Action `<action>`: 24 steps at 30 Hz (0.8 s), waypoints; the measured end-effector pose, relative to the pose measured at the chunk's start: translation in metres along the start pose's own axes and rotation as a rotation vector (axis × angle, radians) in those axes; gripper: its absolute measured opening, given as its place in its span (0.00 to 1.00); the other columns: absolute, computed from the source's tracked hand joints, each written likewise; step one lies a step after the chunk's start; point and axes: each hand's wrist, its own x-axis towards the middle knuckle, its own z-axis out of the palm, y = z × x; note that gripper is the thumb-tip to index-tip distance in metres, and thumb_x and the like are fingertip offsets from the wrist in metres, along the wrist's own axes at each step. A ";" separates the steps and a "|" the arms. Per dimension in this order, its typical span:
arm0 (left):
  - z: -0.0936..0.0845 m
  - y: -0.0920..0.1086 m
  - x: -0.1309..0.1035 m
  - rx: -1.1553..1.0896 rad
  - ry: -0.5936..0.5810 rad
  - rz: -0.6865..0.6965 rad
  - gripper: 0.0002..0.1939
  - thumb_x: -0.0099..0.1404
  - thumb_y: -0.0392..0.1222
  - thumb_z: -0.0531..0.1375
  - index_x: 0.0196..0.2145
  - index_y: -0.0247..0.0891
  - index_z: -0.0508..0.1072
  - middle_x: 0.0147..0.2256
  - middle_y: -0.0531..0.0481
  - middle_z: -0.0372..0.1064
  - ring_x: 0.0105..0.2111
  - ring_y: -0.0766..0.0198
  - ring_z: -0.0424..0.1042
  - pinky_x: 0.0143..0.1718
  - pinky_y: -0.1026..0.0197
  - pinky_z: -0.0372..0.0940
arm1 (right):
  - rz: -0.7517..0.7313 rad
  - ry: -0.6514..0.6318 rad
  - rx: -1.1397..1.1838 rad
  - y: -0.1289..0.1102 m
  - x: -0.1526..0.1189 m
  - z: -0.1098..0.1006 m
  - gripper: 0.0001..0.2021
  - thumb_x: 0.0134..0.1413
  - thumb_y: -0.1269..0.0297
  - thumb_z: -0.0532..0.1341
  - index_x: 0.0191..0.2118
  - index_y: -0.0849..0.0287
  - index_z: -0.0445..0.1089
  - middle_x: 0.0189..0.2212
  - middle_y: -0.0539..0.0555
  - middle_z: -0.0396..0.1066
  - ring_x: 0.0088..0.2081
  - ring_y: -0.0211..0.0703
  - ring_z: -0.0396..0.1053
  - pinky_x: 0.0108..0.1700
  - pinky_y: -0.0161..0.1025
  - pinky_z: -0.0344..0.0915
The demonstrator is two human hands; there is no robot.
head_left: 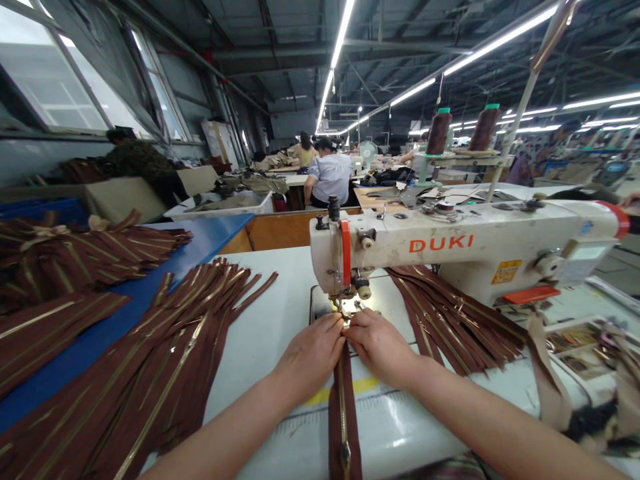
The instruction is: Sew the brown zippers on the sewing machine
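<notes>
A brown zipper (344,407) with gold teeth runs from the sewing machine (380,233) down toward me, its slider low on the tape. Both my hands meet on the zipper's far end, right in front of the presser foot. My left hand (316,350) pinches the tape from the left, fingertips closed together. From the right, my right hand (376,343) closes its fingers on the same end. Fingers hide the exact spot under the needle. Brown zippers (195,333) lie heaped to the left, and another bunch of zippers (455,320) fans out under the machine arm.
More zipper bundles (85,260) lie on a blue surface (200,233) at the left. Thread cones (440,132) stand behind the machine. A tray of small parts (575,347) sits at the right with beige strips. A person (331,175) sits ahead, back turned.
</notes>
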 end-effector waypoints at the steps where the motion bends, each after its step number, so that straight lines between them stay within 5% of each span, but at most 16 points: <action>1: -0.001 0.001 0.000 -0.011 -0.004 -0.011 0.12 0.67 0.33 0.47 0.43 0.35 0.68 0.47 0.42 0.68 0.49 0.56 0.68 0.51 0.51 0.66 | 0.000 0.002 -0.002 0.000 0.000 0.000 0.08 0.61 0.73 0.56 0.33 0.62 0.72 0.32 0.55 0.68 0.38 0.45 0.62 0.40 0.39 0.60; 24: -0.003 0.003 0.000 -0.069 0.009 -0.062 0.10 0.66 0.31 0.51 0.41 0.36 0.70 0.39 0.44 0.66 0.40 0.56 0.67 0.45 0.50 0.67 | 0.008 -0.005 0.004 0.002 0.000 0.003 0.07 0.60 0.74 0.57 0.32 0.62 0.71 0.32 0.55 0.67 0.37 0.45 0.61 0.40 0.38 0.59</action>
